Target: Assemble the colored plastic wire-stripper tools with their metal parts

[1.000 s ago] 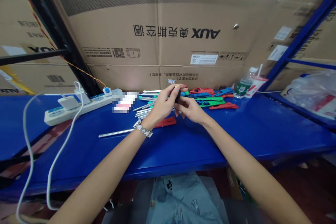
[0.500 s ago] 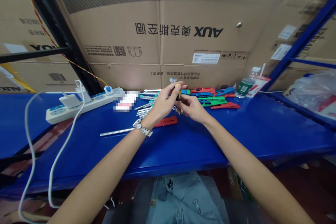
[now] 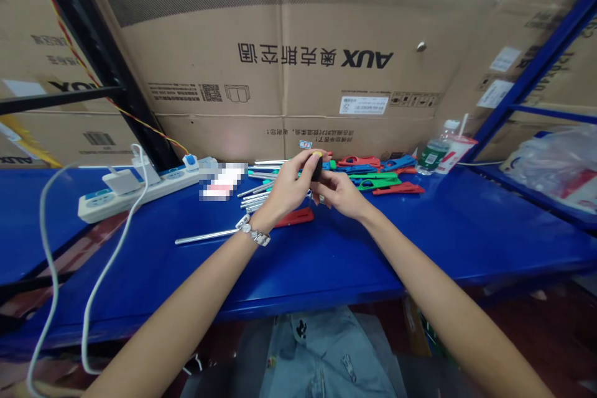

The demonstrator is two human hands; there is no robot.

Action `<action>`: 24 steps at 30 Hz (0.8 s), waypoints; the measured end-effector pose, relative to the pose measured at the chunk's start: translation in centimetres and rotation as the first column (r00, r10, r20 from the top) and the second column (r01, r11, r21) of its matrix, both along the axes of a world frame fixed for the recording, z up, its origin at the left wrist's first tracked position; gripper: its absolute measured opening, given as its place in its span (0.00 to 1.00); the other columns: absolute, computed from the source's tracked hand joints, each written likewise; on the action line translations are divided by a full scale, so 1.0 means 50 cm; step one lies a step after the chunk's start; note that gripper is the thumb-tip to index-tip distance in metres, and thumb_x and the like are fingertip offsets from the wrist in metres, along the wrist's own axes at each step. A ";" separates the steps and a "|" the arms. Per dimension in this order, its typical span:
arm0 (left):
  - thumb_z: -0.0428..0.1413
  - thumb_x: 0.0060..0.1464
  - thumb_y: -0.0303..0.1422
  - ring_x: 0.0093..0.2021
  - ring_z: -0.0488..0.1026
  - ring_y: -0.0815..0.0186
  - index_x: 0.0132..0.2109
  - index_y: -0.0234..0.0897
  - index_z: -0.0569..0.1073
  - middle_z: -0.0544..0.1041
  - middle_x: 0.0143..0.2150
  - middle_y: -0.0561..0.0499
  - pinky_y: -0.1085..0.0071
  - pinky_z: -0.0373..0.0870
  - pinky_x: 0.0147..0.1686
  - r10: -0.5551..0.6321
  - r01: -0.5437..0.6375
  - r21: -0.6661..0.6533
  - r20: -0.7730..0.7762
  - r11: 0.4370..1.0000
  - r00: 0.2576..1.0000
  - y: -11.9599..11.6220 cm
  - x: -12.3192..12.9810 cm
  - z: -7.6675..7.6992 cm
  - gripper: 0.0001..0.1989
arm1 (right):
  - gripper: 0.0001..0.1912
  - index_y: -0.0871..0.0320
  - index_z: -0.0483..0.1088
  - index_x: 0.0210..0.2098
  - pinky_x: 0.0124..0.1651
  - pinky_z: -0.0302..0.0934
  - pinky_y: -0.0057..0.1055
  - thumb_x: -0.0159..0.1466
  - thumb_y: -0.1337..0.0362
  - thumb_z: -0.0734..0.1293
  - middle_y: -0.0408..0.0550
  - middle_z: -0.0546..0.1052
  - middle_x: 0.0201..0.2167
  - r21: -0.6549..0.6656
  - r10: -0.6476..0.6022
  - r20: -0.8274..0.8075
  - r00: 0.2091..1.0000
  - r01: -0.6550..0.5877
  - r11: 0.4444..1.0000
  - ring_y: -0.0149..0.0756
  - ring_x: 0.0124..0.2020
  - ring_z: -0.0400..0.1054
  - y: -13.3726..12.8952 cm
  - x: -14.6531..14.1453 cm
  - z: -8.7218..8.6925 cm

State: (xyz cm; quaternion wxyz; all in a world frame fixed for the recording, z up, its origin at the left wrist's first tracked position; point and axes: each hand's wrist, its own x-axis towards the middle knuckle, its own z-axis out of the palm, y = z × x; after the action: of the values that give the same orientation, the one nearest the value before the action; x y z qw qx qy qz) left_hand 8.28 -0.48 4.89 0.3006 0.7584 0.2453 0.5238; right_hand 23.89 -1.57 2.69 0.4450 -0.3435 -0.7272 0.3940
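Note:
My left hand [image 3: 295, 183] is closed round the black handle of a screwdriver [image 3: 318, 168] with a yellow top. Its thin shaft points down towards a red plastic handle piece [image 3: 295, 217] lying on the blue table; the tip's contact is hidden. Close against it on the right is my right hand [image 3: 339, 191], fingers curled together by the shaft; what they pinch is hidden. A long metal rod [image 3: 205, 237] reaches left from beneath my left wrist. Behind my left hand lie several metal rods [image 3: 254, 199], some with green ends.
Red, blue and green plastic pieces [image 3: 380, 181] are heaped behind my right hand. A water bottle [image 3: 433, 152] and a paper cup [image 3: 456, 152] stand at the back right. A white power strip [image 3: 149, 194] with cables lies left. A cardboard sheet [image 3: 289, 6] backs the blue table [image 3: 336, 267].
The screwdriver's handle has turned in my left hand: more black and less yellow shows now. Both hands stay in nearly the same place; the view has shifted slightly.

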 end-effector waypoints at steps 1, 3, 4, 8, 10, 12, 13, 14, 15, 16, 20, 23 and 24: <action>0.49 0.71 0.42 0.50 0.79 0.60 0.46 0.37 0.78 0.82 0.49 0.43 0.65 0.76 0.47 0.009 -0.009 -0.002 0.001 1.000 1.000 0.001 0.000 -0.001 0.17 | 0.21 0.55 0.70 0.34 0.23 0.56 0.30 0.60 0.43 0.72 0.40 0.70 0.21 0.011 -0.004 0.009 1.000 0.004 1.000 0.30 0.19 0.62 0.000 0.002 0.002; 0.55 0.67 0.43 0.51 0.78 0.59 0.47 0.37 0.77 0.82 0.49 0.43 0.64 0.75 0.49 0.059 -0.059 -0.017 0.050 0.998 0.997 0.003 0.005 -0.002 0.14 | 0.21 0.55 0.68 0.32 0.24 0.57 0.30 0.58 0.45 0.74 0.39 0.71 0.20 0.025 -0.044 0.005 0.999 0.044 0.999 0.32 0.20 0.64 0.007 0.001 0.000; 0.60 0.63 0.43 0.49 0.79 0.60 0.47 0.37 0.77 0.82 0.47 0.43 0.65 0.75 0.49 0.090 -0.087 -0.034 0.092 0.996 0.992 0.004 0.009 -0.003 0.14 | 0.20 0.55 0.67 0.31 0.25 0.57 0.31 0.58 0.46 0.75 0.39 0.71 0.20 0.027 -0.071 0.006 0.997 0.071 0.997 0.32 0.20 0.65 0.013 -0.002 -0.005; 0.69 0.52 0.42 0.38 0.80 0.63 0.40 0.36 0.73 0.82 0.37 0.47 0.68 0.75 0.40 0.103 -0.083 -0.098 0.223 0.992 0.969 0.005 0.024 -0.006 0.18 | 0.23 0.54 0.62 0.27 0.24 0.56 0.31 0.55 0.48 0.77 0.39 0.69 0.17 0.042 -0.196 -0.015 0.981 0.196 0.980 0.33 0.19 0.66 0.031 -0.019 -0.027; 0.65 0.58 0.42 0.40 0.80 0.63 0.41 0.35 0.74 0.82 0.38 0.46 0.68 0.75 0.42 0.061 -0.048 -0.074 0.190 0.996 0.980 0.004 0.022 -0.008 0.14 | 0.23 0.54 0.64 0.31 0.23 0.57 0.31 0.54 0.48 0.77 0.39 0.71 0.20 0.030 -0.194 -0.055 0.979 0.196 0.980 0.33 0.20 0.67 0.027 -0.021 -0.027; 0.58 0.65 0.41 0.43 0.80 0.63 0.44 0.35 0.76 0.83 0.43 0.45 0.68 0.75 0.44 0.042 -0.039 -0.030 0.116 0.999 0.992 0.002 0.013 -0.008 0.12 | 0.23 0.54 0.67 0.37 0.23 0.58 0.30 0.56 0.46 0.76 0.39 0.73 0.24 -0.003 -0.109 -0.058 0.992 0.109 0.994 0.33 0.21 0.68 0.016 -0.016 -0.018; 0.54 0.68 0.41 0.44 0.79 0.63 0.45 0.36 0.76 0.82 0.44 0.44 0.68 0.75 0.44 0.041 -0.040 -0.009 0.074 0.999 0.996 0.002 0.009 -0.008 0.13 | 0.23 0.54 0.68 0.40 0.22 0.57 0.30 0.58 0.44 0.74 0.40 0.73 0.24 -0.018 -0.052 -0.039 0.998 0.051 0.999 0.34 0.21 0.68 0.010 -0.011 -0.012; 0.52 0.69 0.41 0.45 0.79 0.63 0.46 0.36 0.77 0.82 0.46 0.44 0.68 0.74 0.45 0.041 -0.042 0.005 0.037 0.999 0.998 0.002 0.004 -0.008 0.14 | 0.23 0.55 0.69 0.40 0.21 0.57 0.30 0.60 0.43 0.72 0.40 0.73 0.23 -0.025 -0.009 -0.016 1.000 0.009 1.000 0.34 0.21 0.68 0.004 -0.007 -0.005; 0.50 0.70 0.41 0.46 0.79 0.62 0.46 0.37 0.77 0.82 0.47 0.44 0.67 0.74 0.45 0.043 -0.044 0.011 0.009 0.999 0.999 0.003 0.001 -0.007 0.15 | 0.22 0.55 0.69 0.39 0.21 0.56 0.30 0.61 0.43 0.71 0.40 0.72 0.22 -0.024 0.016 0.008 1.000 -0.016 1.000 0.34 0.21 0.67 0.001 -0.002 0.000; 0.50 0.70 0.41 0.47 0.78 0.62 0.46 0.37 0.77 0.82 0.48 0.44 0.67 0.74 0.46 0.050 -0.050 0.011 -0.002 0.999 0.999 0.005 0.000 -0.007 0.16 | 0.22 0.55 0.70 0.37 0.21 0.56 0.30 0.61 0.42 0.71 0.40 0.71 0.21 -0.017 0.020 0.026 0.999 -0.020 1.000 0.34 0.21 0.67 0.000 0.001 0.003; 0.63 0.60 0.42 0.46 0.79 0.62 0.46 0.37 0.75 0.82 0.46 0.45 0.66 0.74 0.46 0.145 -0.143 -0.027 0.127 0.989 0.981 0.010 0.009 -0.008 0.14 | 0.22 0.54 0.65 0.30 0.24 0.55 0.30 0.57 0.44 0.74 0.40 0.70 0.20 0.014 -0.080 0.042 0.996 0.080 0.997 0.32 0.21 0.64 0.014 0.001 -0.003; 0.66 0.56 0.39 0.41 0.80 0.63 0.40 0.36 0.74 0.82 0.40 0.47 0.67 0.75 0.43 0.106 -0.096 -0.062 0.179 0.993 0.978 0.011 0.017 -0.009 0.13 | 0.25 0.53 0.61 0.27 0.23 0.54 0.30 0.54 0.45 0.76 0.39 0.69 0.18 0.024 -0.160 0.039 0.986 0.160 0.987 0.32 0.20 0.63 0.027 -0.009 -0.018; 0.65 0.57 0.38 0.41 0.80 0.63 0.40 0.36 0.74 0.82 0.39 0.47 0.67 0.75 0.44 0.082 -0.072 -0.064 0.177 0.995 0.981 0.011 0.017 -0.010 0.11 | 0.25 0.53 0.61 0.28 0.23 0.55 0.30 0.54 0.45 0.77 0.39 0.69 0.19 0.025 -0.174 0.023 0.984 0.174 0.984 0.32 0.19 0.63 0.027 -0.012 -0.022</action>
State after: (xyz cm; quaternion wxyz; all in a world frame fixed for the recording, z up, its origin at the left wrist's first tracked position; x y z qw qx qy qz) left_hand 9.13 0.05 4.42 0.3226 0.6891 0.2616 0.5939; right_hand 23.28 -0.20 1.58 0.4726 -0.4055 -0.7042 0.3410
